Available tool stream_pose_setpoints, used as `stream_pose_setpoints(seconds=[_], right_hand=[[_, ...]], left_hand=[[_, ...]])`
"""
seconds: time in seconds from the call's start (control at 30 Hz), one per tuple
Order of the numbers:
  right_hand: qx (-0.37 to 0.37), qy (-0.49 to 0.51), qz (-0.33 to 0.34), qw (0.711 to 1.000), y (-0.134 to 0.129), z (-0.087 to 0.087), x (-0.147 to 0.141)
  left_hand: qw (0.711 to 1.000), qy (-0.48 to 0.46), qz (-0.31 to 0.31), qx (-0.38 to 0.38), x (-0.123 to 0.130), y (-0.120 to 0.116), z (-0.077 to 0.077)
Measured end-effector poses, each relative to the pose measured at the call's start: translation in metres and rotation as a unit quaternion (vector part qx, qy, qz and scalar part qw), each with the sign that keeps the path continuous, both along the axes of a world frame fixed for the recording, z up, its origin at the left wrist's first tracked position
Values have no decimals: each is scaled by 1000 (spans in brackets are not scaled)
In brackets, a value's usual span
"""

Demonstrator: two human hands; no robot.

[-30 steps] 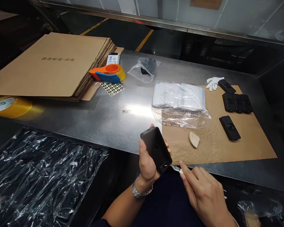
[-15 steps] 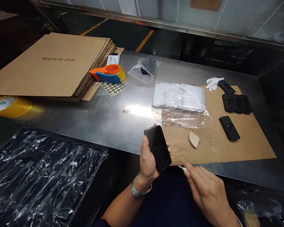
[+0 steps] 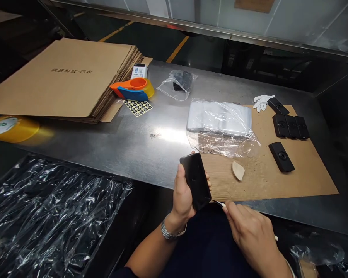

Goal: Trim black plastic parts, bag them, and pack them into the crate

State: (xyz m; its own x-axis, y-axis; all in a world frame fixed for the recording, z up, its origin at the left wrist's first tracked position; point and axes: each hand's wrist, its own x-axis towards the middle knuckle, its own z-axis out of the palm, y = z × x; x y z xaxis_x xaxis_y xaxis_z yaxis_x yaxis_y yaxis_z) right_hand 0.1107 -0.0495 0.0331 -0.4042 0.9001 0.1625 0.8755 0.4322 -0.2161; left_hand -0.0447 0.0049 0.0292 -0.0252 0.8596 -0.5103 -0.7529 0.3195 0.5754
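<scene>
- The left hand (image 3: 183,195) is closed around a black case (image 3: 195,179), the thumb along one long side and fingertips showing at the other.
- This black case is held in the air at the near edge of the tabletop (image 3: 127,150), beside the near left corner of the cardboard sheet (image 3: 284,185).
- The right hand (image 3: 249,227) pinches a thin tool (image 3: 218,202) with a white handle; its tip reaches the near end of the case, but I cannot tell if it goes inside.
- The two hands are apart from each other, with the tool between them.
- On the cardboard sheet, near its right edge, one lone case (image 3: 282,156) is lying; a row of three cases (image 3: 291,126) is at the far right corner, and a white glove (image 3: 263,102) at the far edge.
- A beige wedge (image 3: 237,171) lies toward the sheet's near edge.
- Clear bags (image 3: 220,117) cover the sheet's far left corner.
</scene>
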Motion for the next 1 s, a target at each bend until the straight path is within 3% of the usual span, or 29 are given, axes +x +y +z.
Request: stream_pose_setpoints(seconds=[0.07,0.13,0.23,0.3,0.37,0.43,0.47,0.5,0.53,0.67,0.73,0.87,1.0], right_hand=[[-43,17,-13,999,0,-2,0],[-133,55,-27,989,2,-5,1],[-305,150,-46,939,7,-10,3],[-442,239,-43,864,10,-15,3],[-575,326,-28,750,10,-20,3],[-651,387,-13,652,8,-24,3],[-658,409,-11,632,7,-24,4],[-644,425,-11,636,6,-23,5],[-613,432,-14,661,6,-21,5],[-363,372,-17,854,16,-5,5],[-273,318,17,908,23,1,1],[-233,205,89,946,35,6,-7],[-239,147,107,954,38,6,-8]], left_hand=[[999,21,10,22,0,-2,-2],[998,39,19,49,0,-6,-5],[994,53,20,98,0,-12,-9],[990,57,18,126,1,-13,-11],[989,49,22,136,1,-12,-10],[993,22,23,117,1,-8,-9],[995,3,20,93,0,-5,-9],[998,-16,8,60,0,-1,-9],[999,-37,-14,19,-1,2,-10],[974,-113,-147,-128,2,12,-19],[960,-141,-188,-155,7,13,-24],[949,-152,-208,-183,17,8,-30],[945,-150,-222,-189,21,5,-31]])
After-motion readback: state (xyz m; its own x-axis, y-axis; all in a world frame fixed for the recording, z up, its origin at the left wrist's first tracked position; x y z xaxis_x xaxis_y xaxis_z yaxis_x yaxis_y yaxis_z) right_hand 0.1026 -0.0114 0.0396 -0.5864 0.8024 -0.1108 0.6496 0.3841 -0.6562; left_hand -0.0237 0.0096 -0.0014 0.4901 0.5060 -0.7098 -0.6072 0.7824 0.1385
